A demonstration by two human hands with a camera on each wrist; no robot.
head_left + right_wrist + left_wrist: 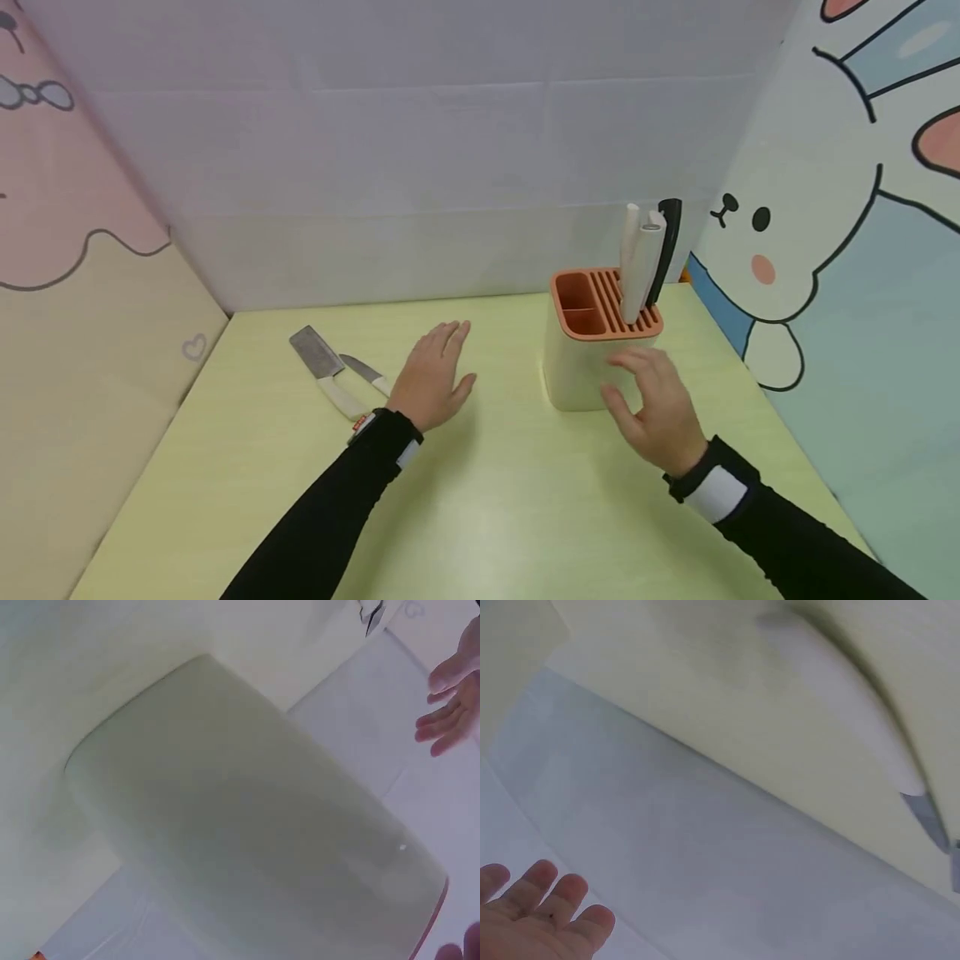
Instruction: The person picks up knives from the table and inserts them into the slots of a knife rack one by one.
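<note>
One cleaver and a narrower knife lie at the left of the table; just right, the left hand has straight fingers close together, thumb apart. Farther right, a knife block holds white handles and a black handle; before it, the right hand curves its fingers, thumb apart.

On the table, a cleaver lies to the left, with a knife just right of it. The left hand is right of that knife. Toward the right rear stands a knife holder, other knives in its right-hand slots. The right hand is before the holder. A wall rises behind the table.
</note>
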